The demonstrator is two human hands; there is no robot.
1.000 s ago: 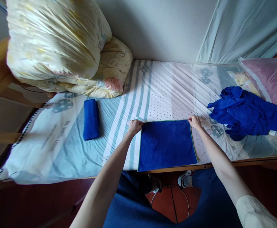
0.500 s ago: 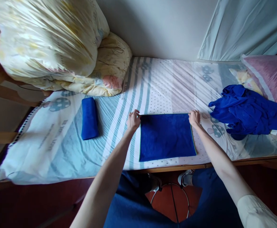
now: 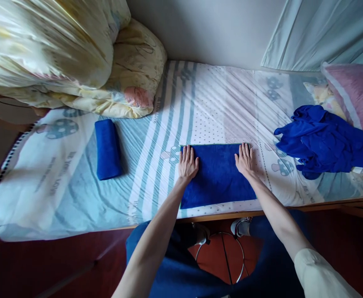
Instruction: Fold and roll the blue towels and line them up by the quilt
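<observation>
A blue towel (image 3: 217,178) with a thin green edge lies spread flat as a rectangle near the bed's front side. My left hand (image 3: 187,163) rests palm down on its far left corner, fingers stretched out. On the far right corner lies my right hand (image 3: 245,159), also flat with its fingers extended. To the left, apart from both hands, is a folded blue towel (image 3: 108,150) in a thick, narrow bundle. A crumpled heap of blue cloth (image 3: 327,138) sits to the right.
The bed (image 3: 212,103) has a patterned sheet and stands against a wall. Bulky yellowish bedding (image 3: 138,78) is piled at the far left. A pink pillow (image 3: 355,89) lies at the right, below a pale curtain (image 3: 318,37). A round metal ring (image 3: 243,258) is on the red floor.
Both hands have let go of the towel's far corners and now lie flat on top of it, slightly inward. The view has shifted a little.
</observation>
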